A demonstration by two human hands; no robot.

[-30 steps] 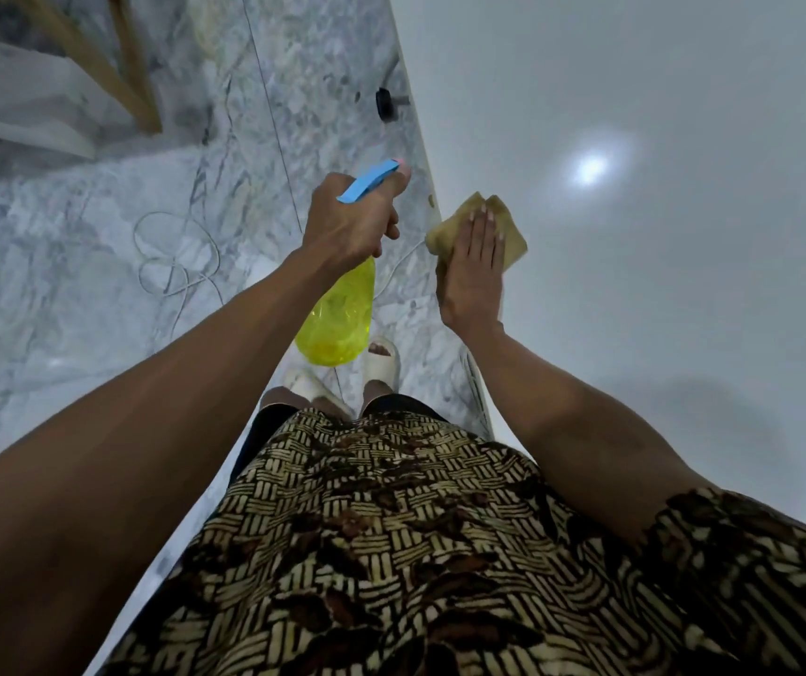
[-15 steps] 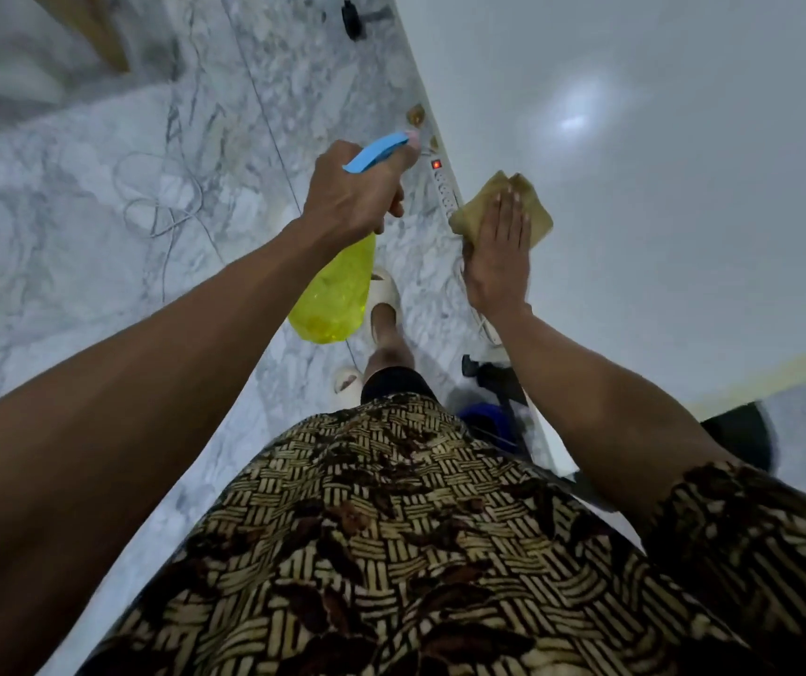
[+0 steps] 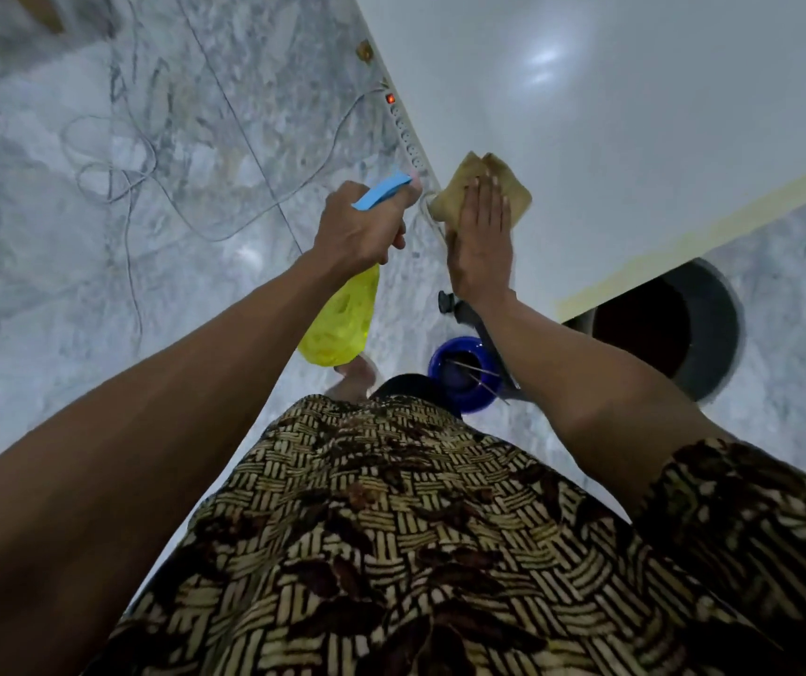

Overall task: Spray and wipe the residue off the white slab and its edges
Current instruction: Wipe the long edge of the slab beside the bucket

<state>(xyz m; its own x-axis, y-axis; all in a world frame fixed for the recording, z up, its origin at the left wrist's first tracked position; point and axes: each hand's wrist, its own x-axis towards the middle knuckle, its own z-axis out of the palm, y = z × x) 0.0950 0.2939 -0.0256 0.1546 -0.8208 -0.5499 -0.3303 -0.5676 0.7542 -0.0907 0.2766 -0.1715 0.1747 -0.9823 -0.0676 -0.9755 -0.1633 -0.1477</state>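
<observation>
The white slab (image 3: pixel 635 114) fills the upper right, glossy, with a yellowish strip along its near edge (image 3: pixel 683 246). My right hand (image 3: pixel 481 241) lies flat with straight fingers on a folded tan cloth (image 3: pixel 513 187), pressing it on the slab near its left edge. My left hand (image 3: pixel 357 226) grips the blue head of a yellow spray bottle (image 3: pixel 342 324), which hangs over the floor just left of the slab's edge.
A white power strip (image 3: pixel 405 134) with a red light lies along the slab's left edge, its cable (image 3: pixel 147 173) looped on the marble floor. Below the slab's near corner sit a blue bowl (image 3: pixel 459 378) and a dark round bucket (image 3: pixel 674 329).
The view has shifted along the slab's left edge toward its near corner; the bucket and blue bowl have come into sight. My right hand and cloth stayed pressed near the edge, the bottle still held.
</observation>
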